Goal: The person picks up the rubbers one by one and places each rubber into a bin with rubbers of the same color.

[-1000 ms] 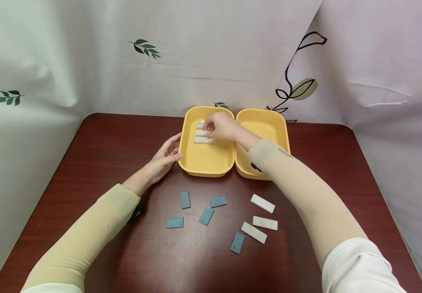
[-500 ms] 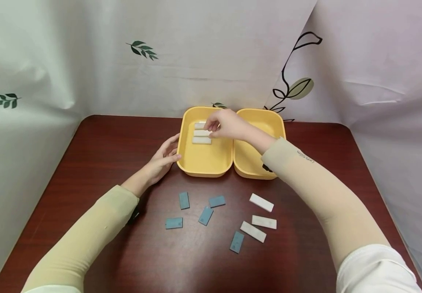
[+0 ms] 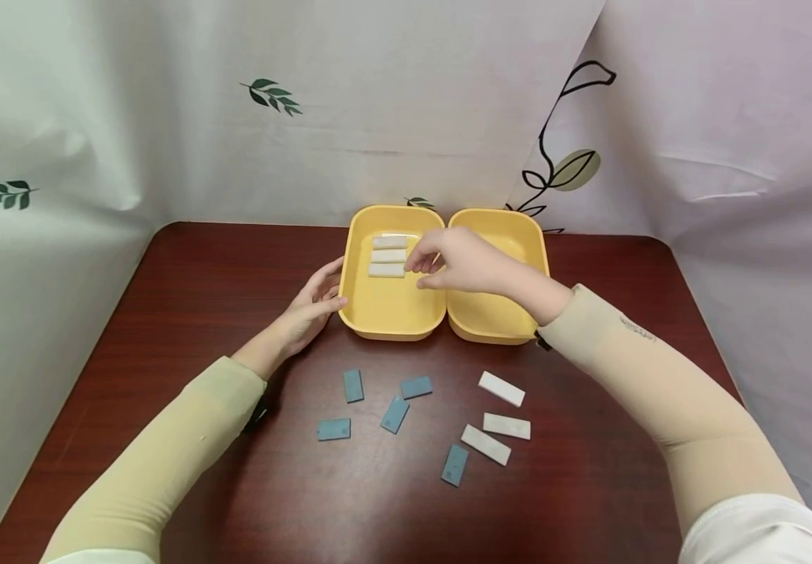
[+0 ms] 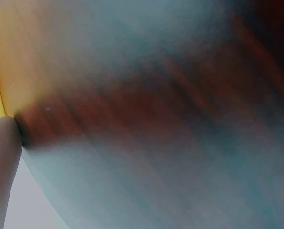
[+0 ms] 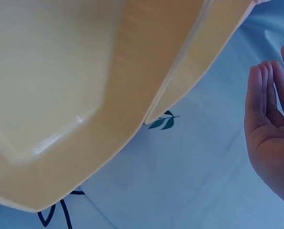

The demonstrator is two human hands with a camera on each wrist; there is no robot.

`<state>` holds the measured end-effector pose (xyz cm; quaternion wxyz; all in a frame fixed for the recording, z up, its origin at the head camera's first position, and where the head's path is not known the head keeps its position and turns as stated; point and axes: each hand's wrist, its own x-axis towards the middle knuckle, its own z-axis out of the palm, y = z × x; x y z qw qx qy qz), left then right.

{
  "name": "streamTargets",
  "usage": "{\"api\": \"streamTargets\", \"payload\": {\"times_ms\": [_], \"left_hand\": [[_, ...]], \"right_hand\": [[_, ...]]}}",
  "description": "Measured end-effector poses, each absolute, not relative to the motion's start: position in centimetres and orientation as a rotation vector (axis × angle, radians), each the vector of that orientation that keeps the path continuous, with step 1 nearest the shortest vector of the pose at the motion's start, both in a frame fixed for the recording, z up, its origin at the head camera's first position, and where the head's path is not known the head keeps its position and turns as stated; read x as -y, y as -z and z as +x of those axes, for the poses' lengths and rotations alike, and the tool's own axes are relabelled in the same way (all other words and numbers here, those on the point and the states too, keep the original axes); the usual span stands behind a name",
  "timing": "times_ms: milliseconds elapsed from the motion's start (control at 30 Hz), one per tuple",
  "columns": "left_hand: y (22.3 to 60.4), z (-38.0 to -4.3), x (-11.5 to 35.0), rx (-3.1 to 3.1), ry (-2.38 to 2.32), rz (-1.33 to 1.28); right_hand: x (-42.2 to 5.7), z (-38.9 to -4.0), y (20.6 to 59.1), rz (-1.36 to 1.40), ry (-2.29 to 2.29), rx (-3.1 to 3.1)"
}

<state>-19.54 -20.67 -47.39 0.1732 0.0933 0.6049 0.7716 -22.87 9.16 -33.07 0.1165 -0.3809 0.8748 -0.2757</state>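
Observation:
In the head view my left hand (image 3: 312, 308) rests against the left wall of the left yellow box (image 3: 393, 323), thumb at its rim. Its thumb or a fingertip (image 4: 4, 136) touches yellow at the left wrist view's edge. My right hand (image 3: 463, 260) hovers over the inner rims of both boxes, its fingers loosely bent and holding nothing. Straighter fingers (image 5: 266, 93) show in the right wrist view. Three white rectangular tiles lie in a column inside the left box; the lowest white tile (image 3: 387, 270) is nearest the right fingertips.
The right yellow box (image 3: 507, 313) adjoins the left one. On the dark red table (image 3: 293, 501) in front lie several blue tiles (image 3: 395, 414) and three more white tiles (image 3: 507, 426). A patterned cloth (image 3: 377, 110) hangs behind the table.
My right hand has drawn away from the white tiles toward the right and nearer to me, its fingers opening. The left hand and the loose tiles have stayed put.

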Motion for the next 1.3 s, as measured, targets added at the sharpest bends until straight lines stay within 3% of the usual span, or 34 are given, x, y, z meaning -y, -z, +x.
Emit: {"api": "streamTargets", "payload": {"times_ms": [767,1300], "left_hand": [[47.3,-19.6,20.8,-1.718,-2.170,0.261],[47.3,-19.7,20.9,-1.731,-2.149,0.267]], "right_hand": [[-13.4,-15.8,34.1,-1.215,0.874,-2.541],[-16.3,-13.2,36.5,-1.143,0.892,-2.497]]}}
